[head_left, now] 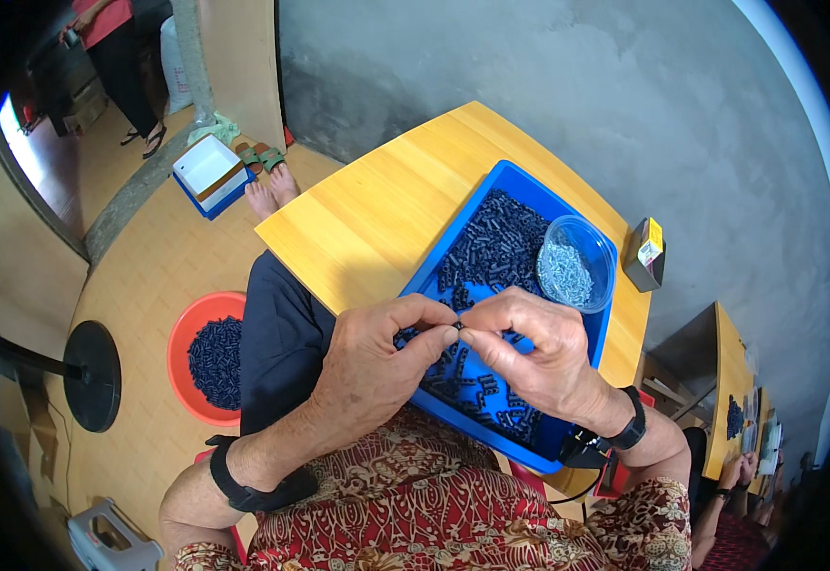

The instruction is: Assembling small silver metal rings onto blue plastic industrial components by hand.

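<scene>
My left hand (372,357) and my right hand (537,347) meet over the near part of a blue tray (424,271). Thumbs and forefingers of both pinch a small black part (458,325), mostly covered by the fingertips. Many dark plastic pieces (496,238) lie heaped in the tray's far half, with more scattered nearer me, partly behind my hands. A clear round tub (613,265) of small silvery metal pieces (565,274) rests at the tray's right side.
The tray sits on a yellow wooden table (377,200). A dark box (645,266) stands at its right edge. On the floor at left are an orange basin (179,381) of dark pieces and a black round base (93,376). Other people appear at upper left and lower right.
</scene>
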